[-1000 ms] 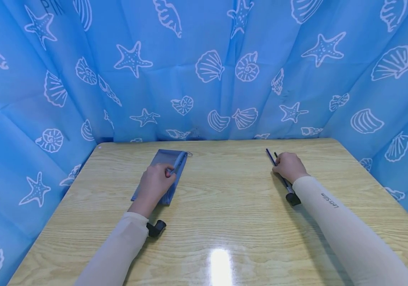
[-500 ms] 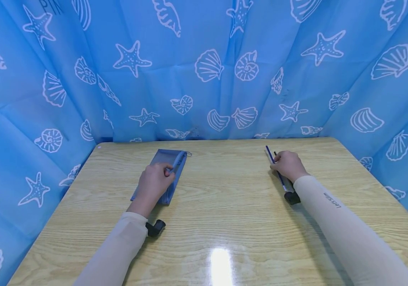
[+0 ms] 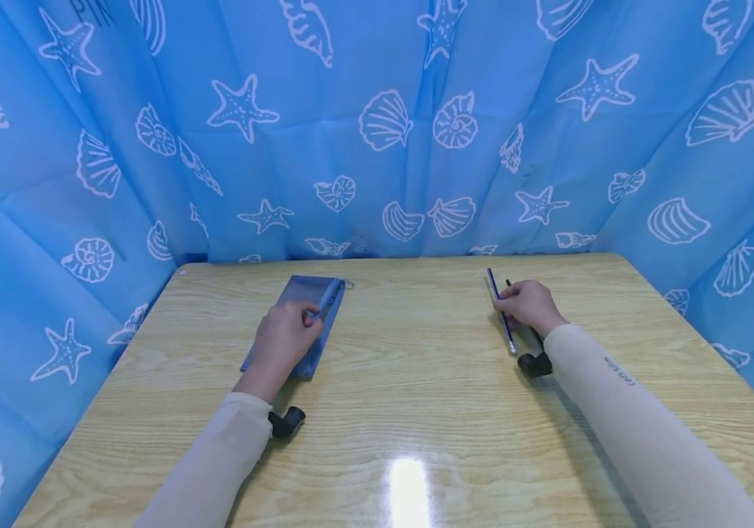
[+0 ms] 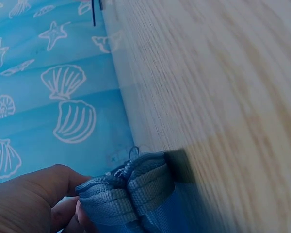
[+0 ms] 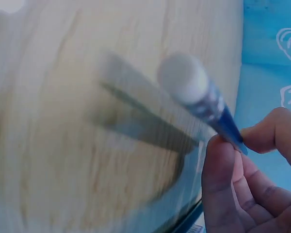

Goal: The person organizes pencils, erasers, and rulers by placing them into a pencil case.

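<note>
A flat blue zippered mesh pouch [image 3: 301, 288] lies at the left of the table. My left hand [image 3: 279, 336] pinches the zipper edge along its side; in the left wrist view that edge [image 4: 150, 189] is lifted and the two zipper bands stand slightly apart. At the right, my right hand [image 3: 530, 304] pinches a blue pencil [image 3: 507, 334] between thumb and fingers. The pencil's white eraser end [image 5: 183, 77] points toward the right wrist camera. Just beyond this hand shows the tip of a thin dark stick [image 3: 508, 282], the rest hidden beneath the hand.
The wooden table [image 3: 403, 381] spans the space between both hands. A blue curtain [image 3: 350, 161] with white shells and starfish hangs along its back edge and sides. A small ring [image 3: 349, 284] hangs off the pouch's far corner.
My right hand has shifted slightly left and raised the pencil, which has come apart from the dark stick. My left hand has stayed at the pouch's edge.
</note>
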Demonstrator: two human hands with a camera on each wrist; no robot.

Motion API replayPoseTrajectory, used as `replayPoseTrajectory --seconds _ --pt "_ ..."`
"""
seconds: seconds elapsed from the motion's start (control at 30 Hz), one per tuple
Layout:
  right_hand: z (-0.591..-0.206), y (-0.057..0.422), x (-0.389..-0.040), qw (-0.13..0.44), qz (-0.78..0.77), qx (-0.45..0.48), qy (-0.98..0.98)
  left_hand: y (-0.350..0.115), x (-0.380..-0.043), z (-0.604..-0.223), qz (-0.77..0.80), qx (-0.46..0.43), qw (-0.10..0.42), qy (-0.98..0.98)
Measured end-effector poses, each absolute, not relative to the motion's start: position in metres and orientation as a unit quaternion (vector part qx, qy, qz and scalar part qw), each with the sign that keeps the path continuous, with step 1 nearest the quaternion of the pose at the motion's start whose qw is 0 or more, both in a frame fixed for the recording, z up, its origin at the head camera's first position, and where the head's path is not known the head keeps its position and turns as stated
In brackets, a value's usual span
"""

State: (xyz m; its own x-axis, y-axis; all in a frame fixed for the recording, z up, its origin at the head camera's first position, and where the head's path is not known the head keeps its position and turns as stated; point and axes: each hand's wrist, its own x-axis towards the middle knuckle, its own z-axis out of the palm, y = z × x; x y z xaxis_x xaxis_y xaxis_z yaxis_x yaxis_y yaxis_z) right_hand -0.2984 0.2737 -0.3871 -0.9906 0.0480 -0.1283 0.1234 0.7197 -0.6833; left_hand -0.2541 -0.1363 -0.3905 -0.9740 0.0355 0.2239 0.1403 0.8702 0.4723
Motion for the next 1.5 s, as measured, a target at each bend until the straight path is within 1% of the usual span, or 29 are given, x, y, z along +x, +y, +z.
replayPoseTrajectory --seconds 0.2,0.6,0.87,1.13,1.5 --pt "-0.387 0.273 -0.299 0.075 -0.423 0.068 0.9 -0.136 -0.253 -0.389 -0.253 -0.038 0.105 -0.961" --pt "-0.386 0.271 -0.293 0.128 -0.507 0.071 0.849 -0.136 -0.253 -0.39 -0.256 -0.045 0.106 -0.96" --pt "-0.393 0.264 -0.289 0.139 -0.596 0.077 0.787 -0.137 -0.254 -0.391 -0.252 -0.042 0.106 -0.961" --pt "-0.397 0.261 -0.285 0.145 -0.626 0.088 0.761 -0.137 -0.254 -0.389 -0.247 -0.039 0.106 -0.962" --pt "-0.402 0.258 -0.282 0.158 -0.673 0.079 0.718 -0.136 -0.254 -0.389 -0.245 -0.037 0.108 -0.963"
